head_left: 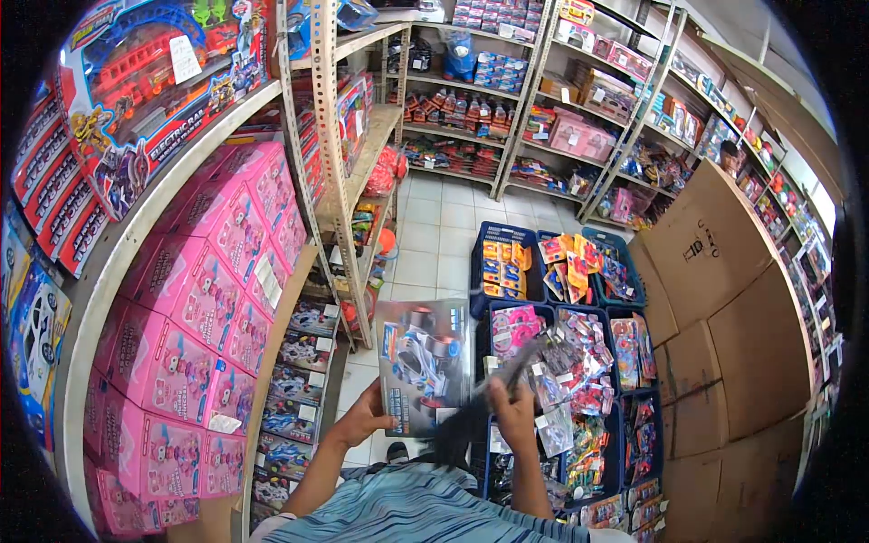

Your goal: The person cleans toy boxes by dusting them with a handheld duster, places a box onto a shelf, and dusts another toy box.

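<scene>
My left hand (pixel 364 418) grips the lower left edge of a toy car box (pixel 421 362), tilted up in front of me. Its front is grey and shows a white vehicle with red and blue parts. In my right hand (pixel 514 412) is a black feather duster (pixel 457 434), blurred by motion. Its dark, fluffy end hangs close to the lower right corner of the box; I cannot tell whether they touch. The fingers of my right hand are closed around it and partly hidden.
Left, a shelf holds pink toy boxes (pixel 195 308) and a boxed train set (pixel 158 81); similar car boxes (pixel 294 407) lie lower. At right stand blue crates (pixel 493 233) of packaged toys and large cardboard boxes (pixel 724 353). Stocked shelves (pixel 466 88) line the back over a tiled floor (pixel 434 237).
</scene>
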`<state>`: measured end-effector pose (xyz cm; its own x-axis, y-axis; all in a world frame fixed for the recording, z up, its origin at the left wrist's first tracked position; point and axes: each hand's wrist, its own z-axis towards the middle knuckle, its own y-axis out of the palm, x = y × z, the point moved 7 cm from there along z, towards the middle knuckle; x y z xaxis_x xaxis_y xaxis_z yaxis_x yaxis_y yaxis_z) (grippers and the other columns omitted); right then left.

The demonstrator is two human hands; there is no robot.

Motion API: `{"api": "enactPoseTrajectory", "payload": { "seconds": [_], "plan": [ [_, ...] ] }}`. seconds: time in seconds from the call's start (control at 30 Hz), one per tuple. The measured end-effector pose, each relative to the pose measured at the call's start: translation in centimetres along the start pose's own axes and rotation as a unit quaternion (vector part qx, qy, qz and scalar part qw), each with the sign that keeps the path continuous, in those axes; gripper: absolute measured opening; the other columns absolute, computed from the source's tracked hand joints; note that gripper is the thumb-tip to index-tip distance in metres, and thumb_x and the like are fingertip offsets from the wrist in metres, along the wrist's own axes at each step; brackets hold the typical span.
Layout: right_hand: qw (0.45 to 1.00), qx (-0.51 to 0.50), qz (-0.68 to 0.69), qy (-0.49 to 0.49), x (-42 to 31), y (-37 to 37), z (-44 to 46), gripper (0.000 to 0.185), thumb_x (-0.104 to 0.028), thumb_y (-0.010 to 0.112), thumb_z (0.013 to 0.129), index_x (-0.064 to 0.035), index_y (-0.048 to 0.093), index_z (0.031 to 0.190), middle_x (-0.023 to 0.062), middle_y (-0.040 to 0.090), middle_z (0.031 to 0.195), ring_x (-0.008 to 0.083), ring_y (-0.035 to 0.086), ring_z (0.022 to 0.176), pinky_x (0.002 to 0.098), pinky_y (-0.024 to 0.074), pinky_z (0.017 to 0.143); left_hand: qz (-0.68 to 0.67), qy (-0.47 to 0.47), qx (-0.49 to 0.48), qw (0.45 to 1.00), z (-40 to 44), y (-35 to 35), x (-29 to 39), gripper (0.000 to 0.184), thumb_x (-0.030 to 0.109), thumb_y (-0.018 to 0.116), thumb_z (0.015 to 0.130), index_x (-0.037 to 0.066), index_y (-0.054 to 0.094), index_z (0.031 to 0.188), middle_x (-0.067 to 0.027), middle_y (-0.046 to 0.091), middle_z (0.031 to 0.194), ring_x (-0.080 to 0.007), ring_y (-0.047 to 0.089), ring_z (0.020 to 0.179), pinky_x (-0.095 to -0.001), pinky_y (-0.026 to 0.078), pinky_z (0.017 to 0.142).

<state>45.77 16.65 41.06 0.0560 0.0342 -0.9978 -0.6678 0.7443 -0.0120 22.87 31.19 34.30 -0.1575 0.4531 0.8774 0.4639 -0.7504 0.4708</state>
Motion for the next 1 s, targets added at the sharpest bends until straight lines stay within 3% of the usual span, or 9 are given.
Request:
{"api": "enactPoseTrajectory", "payload": {
  "seconds": [0.07, 0.2, 0.27, 0.33, 0.5, 0.63, 0.77, 0.9, 1.0],
  "plan": [
    [0.999, -0.034, -0.032, 0.006, -0.3, 0.2, -0.5, 0.027, -0.032, 0.065, 0.095, -0.0061, 0.058, 0.098, -0.0027, 0.057, 0.075, 0.0055, 0.05, 0.062, 0.0209, 0.0395, 0.054, 0.007, -0.01, -0.001, 1.0, -0.3, -0.2, 0.0, 0.095, -0.001, 0.074, 0.072, 0.007, 0.022, 0.152, -0.011, 0.049, 0.137, -0.0227, 0.051, 0.125, -0.0406, 0.045, 0.102],
    [0.974, 0.19, 0.123, 0.001, -3.6, -1.2, -0.1, 0.032, -0.034, 0.063, 0.096, -0.0033, 0.058, 0.102, 0.0007, 0.06, 0.079, 0.0083, 0.055, 0.066, 0.0264, 0.0457, 0.059, -0.027, -0.035, 0.014, 0.999, -1.5, 0.5, -0.4, 0.097, -0.006, 0.07, 0.071, 0.009, 0.02, 0.153, -0.0104, 0.05, 0.135, -0.0235, 0.053, 0.121, -0.039, 0.049, 0.098],
    [0.997, 0.059, 0.02, -0.036, 0.0, -0.7, -0.1, 0.032, -0.033, 0.064, 0.095, -0.0028, 0.058, 0.103, 0.001, 0.06, 0.08, 0.0089, 0.055, 0.068, 0.0263, 0.046, 0.06, -0.07, -0.074, 0.035, 0.994, -2.0, 0.9, -1.0, 0.098, -0.009, 0.068, 0.07, 0.01, 0.019, 0.153, -0.0102, 0.05, 0.133, -0.0239, 0.054, 0.118, -0.0382, 0.05, 0.095],
    [0.995, -0.067, -0.026, 0.064, -0.5, 0.8, -1.3, 0.029, -0.03, 0.065, 0.095, -0.0015, 0.061, 0.098, -0.0002, 0.06, 0.081, 0.0082, 0.054, 0.069, 0.0244, 0.0444, 0.063, -0.083, -0.075, 0.027, 0.993, -2.2, 0.7, -2.2, 0.1, -0.011, 0.064, 0.069, 0.014, 0.017, 0.154, -0.0101, 0.051, 0.129, -0.0239, 0.056, 0.113, -0.0384, 0.052, 0.093],
    [0.996, 0.079, 0.05, 0.003, -0.3, -1.6, -0.2, 0.026, -0.026, 0.067, 0.094, -0.0006, 0.063, 0.096, 0.0007, 0.063, 0.084, 0.007, 0.056, 0.073, 0.0237, 0.0452, 0.064, -0.128, -0.095, 0.06, 0.985, -2.6, 1.6, -4.1, 0.096, -0.008, 0.062, 0.07, 0.017, 0.018, 0.152, -0.0102, 0.051, 0.131, -0.0236, 0.057, 0.113, -0.0409, 0.053, 0.09],
    [0.998, -0.05, -0.028, 0.033, -0.7, 0.2, -1.2, 0.027, -0.027, 0.063, 0.097, -0.0005, 0.062, 0.094, -0.0003, 0.061, 0.082, 0.0062, 0.053, 0.071, 0.0242, 0.0436, 0.062, -0.11, -0.081, 0.046, 0.99, -2.2, 2.6, -4.2, 0.092, -0.003, 0.065, 0.075, 0.016, 0.017, 0.15, -0.01, 0.054, 0.125, -0.0247, 0.06, 0.11, -0.0416, 0.054, 0.089],
    [0.993, 0.108, 0.043, -0.004, -1.0, -2.1, -0.1, 0.025, -0.027, 0.064, 0.096, -0.0015, 0.062, 0.094, -0.0011, 0.061, 0.078, 0.0052, 0.053, 0.067, 0.0232, 0.0433, 0.06, -0.102, -0.09, 0.042, 0.99, -2.5, 3.1, -4.1, 0.086, -0.002, 0.065, 0.077, 0.016, 0.019, 0.147, -0.0098, 0.055, 0.122, -0.0241, 0.061, 0.107, -0.0407, 0.054, 0.089],
    [0.989, -0.107, -0.048, 0.086, 0.7, 0.2, -1.2, 0.026, -0.028, 0.064, 0.096, -0.0018, 0.062, 0.094, -0.0026, 0.06, 0.075, 0.0061, 0.052, 0.063, 0.0223, 0.0411, 0.057, -0.128, -0.079, 0.075, 0.986, -2.5, 2.8, -5.0, 0.083, -0.002, 0.065, 0.077, 0.015, 0.022, 0.146, -0.008, 0.055, 0.117, -0.0221, 0.062, 0.104, -0.0397, 0.054, 0.086],
    [0.996, 0.055, 0.038, 0.059, 1.3, -1.5, -0.1, 0.025, -0.026, 0.066, 0.095, -0.0022, 0.062, 0.093, -0.0018, 0.061, 0.076, 0.0061, 0.053, 0.066, 0.0218, 0.042, 0.059, -0.096, -0.091, 0.081, 0.988, -2.7, 3.0, -5.1, 0.083, -0.003, 0.065, 0.076, 0.015, 0.023, 0.146, -0.008, 0.054, 0.118, -0.0214, 0.061, 0.104, -0.0382, 0.053, 0.084]
  ]
}}
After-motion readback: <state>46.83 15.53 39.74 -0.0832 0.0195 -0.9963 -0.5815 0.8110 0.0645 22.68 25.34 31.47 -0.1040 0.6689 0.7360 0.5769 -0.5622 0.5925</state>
